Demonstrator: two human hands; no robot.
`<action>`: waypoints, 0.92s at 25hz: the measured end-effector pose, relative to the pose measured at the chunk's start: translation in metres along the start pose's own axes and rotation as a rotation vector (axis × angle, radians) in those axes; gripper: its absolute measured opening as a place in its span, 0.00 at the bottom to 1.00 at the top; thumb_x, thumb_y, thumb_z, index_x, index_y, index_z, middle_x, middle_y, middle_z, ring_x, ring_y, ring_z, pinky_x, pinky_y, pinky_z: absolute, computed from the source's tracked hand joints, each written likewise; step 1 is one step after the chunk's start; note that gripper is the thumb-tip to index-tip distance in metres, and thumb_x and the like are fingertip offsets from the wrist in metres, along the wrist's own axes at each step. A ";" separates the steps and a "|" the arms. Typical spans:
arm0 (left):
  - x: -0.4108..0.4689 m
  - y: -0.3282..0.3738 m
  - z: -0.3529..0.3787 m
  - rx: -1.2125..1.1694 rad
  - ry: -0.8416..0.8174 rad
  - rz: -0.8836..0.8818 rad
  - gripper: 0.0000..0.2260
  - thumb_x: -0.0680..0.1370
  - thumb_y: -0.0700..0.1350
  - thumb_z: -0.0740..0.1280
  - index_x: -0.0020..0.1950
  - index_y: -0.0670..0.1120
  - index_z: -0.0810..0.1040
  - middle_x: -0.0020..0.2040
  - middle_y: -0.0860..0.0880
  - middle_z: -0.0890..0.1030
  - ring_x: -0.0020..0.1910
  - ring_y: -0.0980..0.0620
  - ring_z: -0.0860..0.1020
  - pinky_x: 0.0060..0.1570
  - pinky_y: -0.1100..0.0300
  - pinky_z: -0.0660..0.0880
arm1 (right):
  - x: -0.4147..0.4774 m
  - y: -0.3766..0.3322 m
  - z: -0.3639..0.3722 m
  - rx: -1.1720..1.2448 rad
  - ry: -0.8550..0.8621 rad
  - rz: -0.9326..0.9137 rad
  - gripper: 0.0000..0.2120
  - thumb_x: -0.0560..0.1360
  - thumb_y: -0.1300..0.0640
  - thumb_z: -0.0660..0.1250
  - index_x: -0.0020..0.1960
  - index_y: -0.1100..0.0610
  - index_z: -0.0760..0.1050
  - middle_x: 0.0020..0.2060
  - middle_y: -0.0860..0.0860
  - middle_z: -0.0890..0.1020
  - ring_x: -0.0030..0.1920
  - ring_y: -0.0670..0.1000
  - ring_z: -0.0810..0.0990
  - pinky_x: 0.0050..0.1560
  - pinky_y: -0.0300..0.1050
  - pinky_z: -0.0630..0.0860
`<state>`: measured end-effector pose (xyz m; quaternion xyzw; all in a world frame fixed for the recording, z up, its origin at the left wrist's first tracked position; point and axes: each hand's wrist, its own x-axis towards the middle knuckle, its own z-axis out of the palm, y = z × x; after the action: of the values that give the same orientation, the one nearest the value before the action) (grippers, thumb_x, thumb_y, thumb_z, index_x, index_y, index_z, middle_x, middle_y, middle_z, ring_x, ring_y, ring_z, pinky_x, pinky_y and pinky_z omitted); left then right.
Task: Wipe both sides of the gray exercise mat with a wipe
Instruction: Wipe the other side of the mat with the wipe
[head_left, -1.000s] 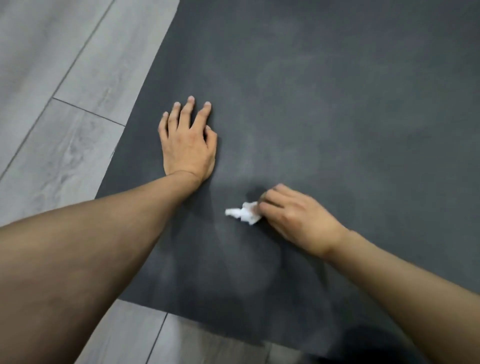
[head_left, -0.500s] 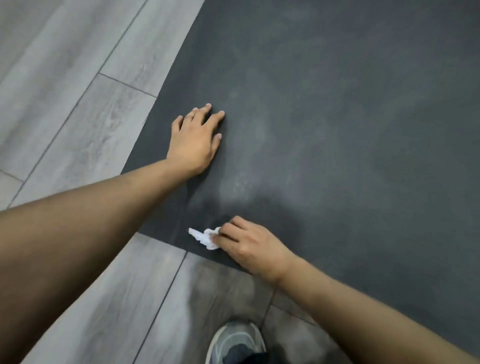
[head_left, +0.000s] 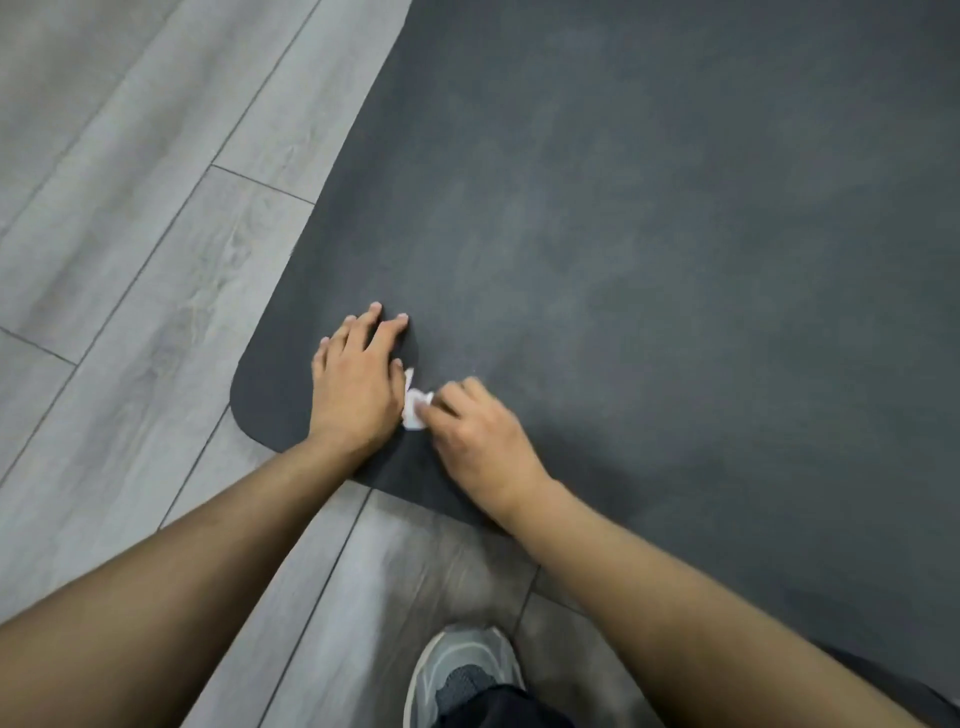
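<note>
While the left hand (head_left: 356, 395), fingers straight, pins the gray mat (head_left: 675, 234) against sliding, the right hand (head_left: 480, 441) pinches the wipe (head_left: 415, 409), scrubbing alongside.

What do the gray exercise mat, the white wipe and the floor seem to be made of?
The dark gray exercise mat looks like matte rubber or foam: no gloss, cloudy smears. The small white crumpled wipe in the right hand seems thin paper or nonwoven cloth: it bunches softly. The pale gray plank floor looks like laminate or vinyl: wood grain, slight sheen.
</note>
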<state>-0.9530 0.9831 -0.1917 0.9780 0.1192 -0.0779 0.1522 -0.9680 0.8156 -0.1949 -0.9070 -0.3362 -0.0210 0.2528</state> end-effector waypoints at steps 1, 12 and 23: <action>0.000 0.006 0.000 -0.014 0.028 -0.025 0.20 0.82 0.41 0.62 0.75 0.50 0.71 0.79 0.45 0.66 0.78 0.41 0.63 0.76 0.40 0.59 | -0.022 -0.008 -0.001 -0.005 -0.061 -0.104 0.09 0.76 0.64 0.62 0.53 0.60 0.79 0.42 0.55 0.76 0.41 0.56 0.71 0.43 0.50 0.72; 0.000 0.049 0.024 0.099 0.105 0.178 0.21 0.80 0.43 0.62 0.74 0.46 0.71 0.77 0.44 0.68 0.76 0.40 0.66 0.75 0.39 0.60 | -0.011 0.128 -0.068 -0.166 0.339 0.474 0.07 0.73 0.65 0.68 0.50 0.60 0.81 0.40 0.58 0.76 0.39 0.60 0.73 0.40 0.55 0.74; 0.059 0.101 0.029 0.074 0.174 0.442 0.14 0.75 0.43 0.58 0.58 0.45 0.77 0.63 0.45 0.76 0.60 0.39 0.74 0.61 0.45 0.68 | 0.052 0.223 -0.086 -0.230 0.397 0.590 0.05 0.73 0.64 0.66 0.44 0.61 0.81 0.41 0.59 0.77 0.42 0.61 0.74 0.41 0.56 0.75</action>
<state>-0.8738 0.8929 -0.2018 0.9883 -0.0879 0.0375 0.1189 -0.7783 0.6619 -0.2084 -0.9656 -0.0004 -0.1605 0.2045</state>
